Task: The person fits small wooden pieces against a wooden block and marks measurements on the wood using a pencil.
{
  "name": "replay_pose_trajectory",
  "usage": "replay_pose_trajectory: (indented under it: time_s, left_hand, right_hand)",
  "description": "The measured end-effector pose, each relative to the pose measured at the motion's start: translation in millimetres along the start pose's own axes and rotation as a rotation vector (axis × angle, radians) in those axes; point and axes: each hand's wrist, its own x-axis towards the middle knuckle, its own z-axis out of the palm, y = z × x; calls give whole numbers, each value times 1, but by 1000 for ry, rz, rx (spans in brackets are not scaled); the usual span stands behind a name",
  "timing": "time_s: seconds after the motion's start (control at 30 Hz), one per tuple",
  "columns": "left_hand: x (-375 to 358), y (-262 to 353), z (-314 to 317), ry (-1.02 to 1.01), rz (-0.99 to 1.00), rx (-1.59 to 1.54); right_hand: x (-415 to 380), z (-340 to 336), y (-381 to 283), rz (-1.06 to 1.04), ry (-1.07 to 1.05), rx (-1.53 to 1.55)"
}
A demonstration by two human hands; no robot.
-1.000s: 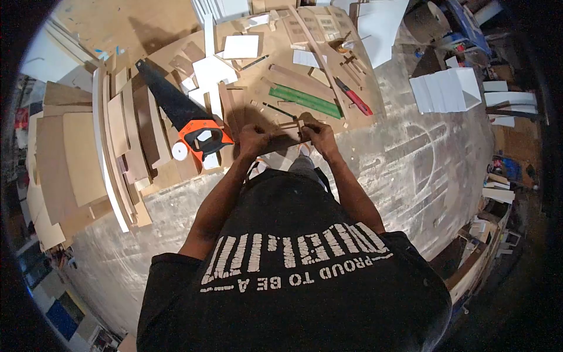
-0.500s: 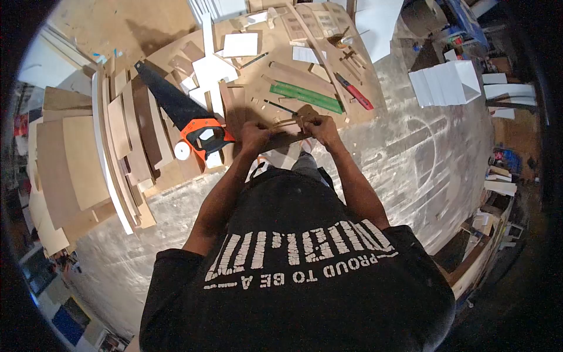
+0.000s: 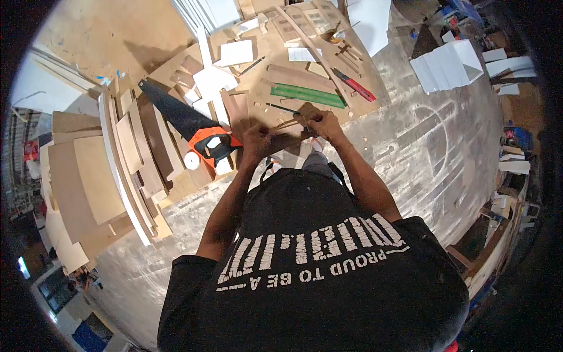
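Note:
My left hand [image 3: 257, 141] is closed at the near edge of the wooden board, with its fingertips at a small thin wooden piece [image 3: 285, 125]. To its right, my right hand [image 3: 324, 125] pinches something small at the other end of that piece; what exactly is too small to make out. A dark pencil [image 3: 282, 108] lies just beyond the hands. Further off is a green ruler [image 3: 307, 95]. An orange-handled handsaw [image 3: 186, 120] rests left of my left hand, its blade pointing away.
Long curved-looking wooden strips [image 3: 134, 144] and panels are stacked at the left. A red cutter [image 3: 353, 84], white card [image 3: 236, 53] and a second pencil [image 3: 252, 66] lie on the board [image 3: 264, 82]. A folded white box [image 3: 447, 67] stands at the right.
The whole view has shifted and turned slightly. Both hands stay near each other at the board's edge, with little visible change in their hold.

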Motion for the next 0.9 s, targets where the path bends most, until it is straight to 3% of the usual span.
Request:
replay_pose_trajectory:
  time_s: [0.23,0.33,0.47,0.53,0.63,0.73,0.77,0.9]
  left_hand:
    - [-25,20,-20,49,-98,-292]
    - [-30,43,-26,100,-59,-256]
    - [-2,17,-6,171,210,-20]
    - [21,29,-3,197,290,64]
    - [70,50,18,117,226,293]
    - [89,69,28,138,438,439]
    - [90,74,29,20,362,505]
    - [95,66,41,-63,339,600]
  right_hand:
    - [-8,-8,-26,139,-49,71]
    - [-5,-1,-16,164,-32,152]
    - [6,12,12,110,-58,220]
    - [1,1,-2,121,-80,150]
    - [-7,-6,-21,126,-61,110]
    - [0,-5,-12,111,-58,44]
    - [3,-2,-7,97,-61,36]
    - [-3,-6,-18,64,-70,149]
